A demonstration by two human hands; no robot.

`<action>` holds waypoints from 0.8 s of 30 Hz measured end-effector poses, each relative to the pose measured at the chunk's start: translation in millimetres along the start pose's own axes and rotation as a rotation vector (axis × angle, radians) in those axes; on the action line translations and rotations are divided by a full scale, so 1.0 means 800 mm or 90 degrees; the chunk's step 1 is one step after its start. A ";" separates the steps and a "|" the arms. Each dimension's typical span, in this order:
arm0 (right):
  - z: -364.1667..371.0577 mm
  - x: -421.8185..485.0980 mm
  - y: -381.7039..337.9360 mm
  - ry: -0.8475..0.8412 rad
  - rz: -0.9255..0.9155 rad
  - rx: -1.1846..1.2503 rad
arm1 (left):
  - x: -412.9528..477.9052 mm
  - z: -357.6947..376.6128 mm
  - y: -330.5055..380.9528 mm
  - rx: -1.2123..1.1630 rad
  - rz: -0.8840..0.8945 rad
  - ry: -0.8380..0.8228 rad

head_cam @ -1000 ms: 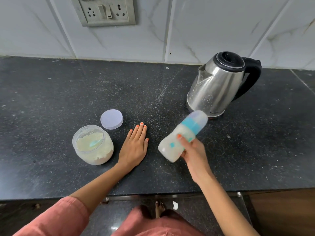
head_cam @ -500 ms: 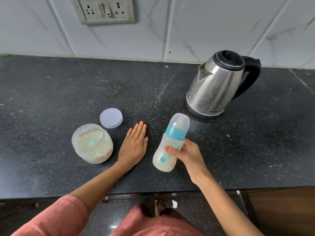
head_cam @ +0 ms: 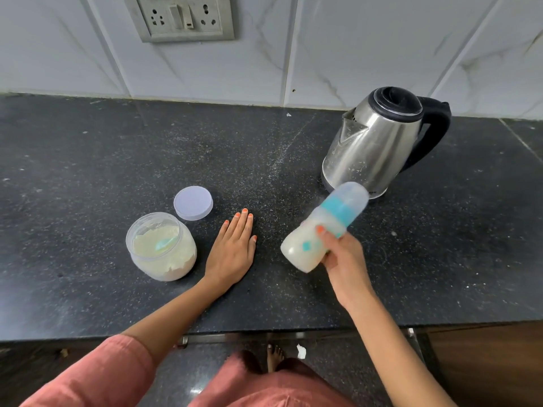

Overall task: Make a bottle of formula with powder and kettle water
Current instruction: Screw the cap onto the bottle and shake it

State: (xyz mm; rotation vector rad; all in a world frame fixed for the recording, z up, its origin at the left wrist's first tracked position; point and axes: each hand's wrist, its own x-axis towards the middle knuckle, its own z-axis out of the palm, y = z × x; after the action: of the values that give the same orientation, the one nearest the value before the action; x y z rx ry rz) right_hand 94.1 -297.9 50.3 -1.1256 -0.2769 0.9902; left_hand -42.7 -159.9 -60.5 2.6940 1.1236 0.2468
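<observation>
**Shaking the capped bottle, with the jar left open**

The person stood at the black counter (head_cam: 88, 177) with the steel kettle (head_cam: 379, 142) at the back, lid shut, spout turned toward the middle of the counter. In front of the kettle and just overlapping its base from where I stood, the baby bottle (head_cam: 326, 227) was up off the counter, tilted steeply with its clear cap and teal collar pointing up toward the kettle and its base down toward the person. It was cloudy white inside and slightly blurred, so I took this for the mixing step: powder and water in, cap on, bottle being shaken.

The right hand (head_cam: 342, 254) gripped the bottle around its lower half, fingers curled round the far side and the thumb pressed on the near face, the wrist cocked and the forearm reaching up from the counter's edge. The left hand (head_cam: 233, 248) lay flat on the counter, palm down, fingers straight and close together, holding nothing, well to the left of the kettle.

Further left again stood the powder jar (head_cam: 161, 248), open, with a teal scoop (head_cam: 166, 244) lying in the powder; its lilac lid (head_cam: 193, 203) rested beside it, on the kettle side.

By my reckoning, what remained was to set the bottle upright near the kettle, then bring the free hand across to the lid and close the jar.
</observation>
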 end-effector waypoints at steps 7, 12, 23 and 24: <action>0.002 -0.006 0.008 -0.039 0.019 -0.062 | 0.000 0.000 -0.001 0.001 0.000 -0.004; -0.005 0.004 -0.005 -0.009 -0.013 0.033 | -0.001 0.000 0.000 -0.003 0.003 -0.006; -0.004 0.001 0.000 -0.021 -0.038 -0.015 | 0.000 -0.001 0.000 -0.002 0.003 -0.005; -0.001 0.007 -0.004 0.020 -0.047 0.073 | 0.000 -0.001 0.000 -0.003 0.004 0.000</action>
State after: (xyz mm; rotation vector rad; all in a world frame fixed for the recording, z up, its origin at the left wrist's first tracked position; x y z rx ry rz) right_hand 99.6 -294.1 50.9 -1.0184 -0.2311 0.9107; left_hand -43.0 -159.6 -60.1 2.6930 1.1134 0.2495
